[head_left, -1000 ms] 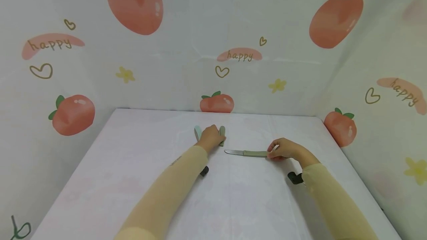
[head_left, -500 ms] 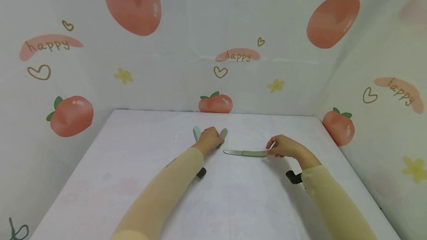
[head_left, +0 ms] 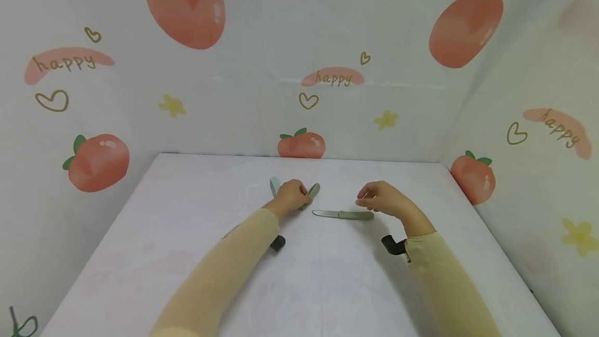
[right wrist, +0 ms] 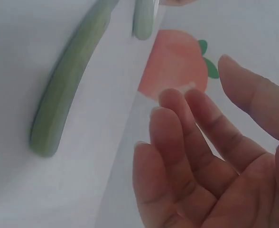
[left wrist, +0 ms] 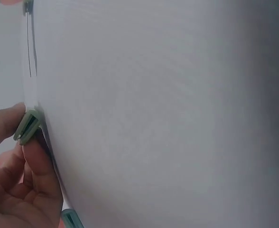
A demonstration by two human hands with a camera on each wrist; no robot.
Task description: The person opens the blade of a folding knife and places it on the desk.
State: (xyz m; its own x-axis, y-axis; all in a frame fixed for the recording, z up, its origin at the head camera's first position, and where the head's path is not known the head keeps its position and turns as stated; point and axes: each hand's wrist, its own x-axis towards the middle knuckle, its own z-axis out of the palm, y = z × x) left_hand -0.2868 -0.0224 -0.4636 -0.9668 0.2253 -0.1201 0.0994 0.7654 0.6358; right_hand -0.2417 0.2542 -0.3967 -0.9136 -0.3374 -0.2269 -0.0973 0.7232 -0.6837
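In the head view an unfolded knife [head_left: 352,215] with a green handle lies on the table, its blade toward the left. My right hand [head_left: 383,199] is above and behind the handle's end; the right wrist view shows its fingers [right wrist: 165,133] loosely bent, holding nothing and apart from the knife handle [right wrist: 66,80]. My left hand [head_left: 292,195] pinches a green folding knife [head_left: 313,190] between thumb and fingers. From the left wrist, this folding knife [left wrist: 27,126] shows a slot along its handle, with no blade visible. A pale teal handle [head_left: 274,185] lies left of that hand, partly hidden.
The white-covered table [head_left: 318,280] meets a cloth backdrop [head_left: 243,113] printed with fruit and the word happy. Dark wrist-worn camera pieces [head_left: 393,245] hang below the right sleeve and the left sleeve.
My right hand has let go of the unfolded knife's handle end and moved up and left. The green folding knife in my left hand has turned clockwise, its far end swinging right.
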